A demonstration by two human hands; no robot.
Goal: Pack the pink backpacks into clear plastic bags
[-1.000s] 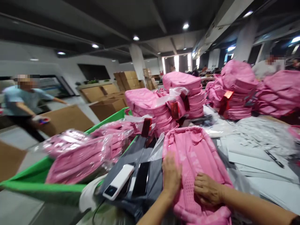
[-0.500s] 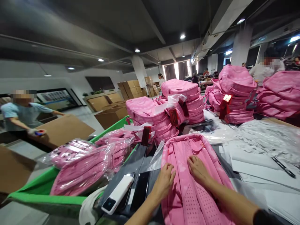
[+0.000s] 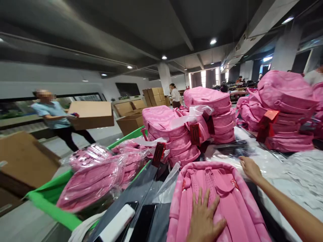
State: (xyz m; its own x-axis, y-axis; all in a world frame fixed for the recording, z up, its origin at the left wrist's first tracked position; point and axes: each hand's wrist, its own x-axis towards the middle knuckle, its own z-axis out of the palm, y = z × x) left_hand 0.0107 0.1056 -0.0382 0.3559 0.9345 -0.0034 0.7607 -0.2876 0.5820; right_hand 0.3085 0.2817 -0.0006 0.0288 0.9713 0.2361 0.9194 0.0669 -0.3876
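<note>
A pink backpack (image 3: 242,211) lies in front of me with its straps and padded back facing up. My left hand (image 3: 205,216) rests flat on it, fingers spread. Out past the backpack's right edge is my right hand (image 3: 251,169), its fingers loosely bent and nothing visible in them. It is nearest to the clear plastic bags (image 3: 227,151) on the table, and I cannot tell whether it touches them. Stacked pink backpacks (image 3: 164,122) with dark red tags (image 3: 158,154) stand just beyond.
At left, a green-rimmed bin (image 3: 55,210) holds plastic-wrapped pink bags (image 3: 93,181). A white device (image 3: 117,223) and a black phone (image 3: 142,223) lie by the backpack. More backpacks (image 3: 287,90) and white packing material (image 3: 306,174) are at right. A person (image 3: 54,114) carries a cardboard box (image 3: 92,114).
My right hand has left the backpack and moved right toward the plastic bags. My left hand now lies flat on the backpack's middle. The view has turned left; the person at left has lifted a box.
</note>
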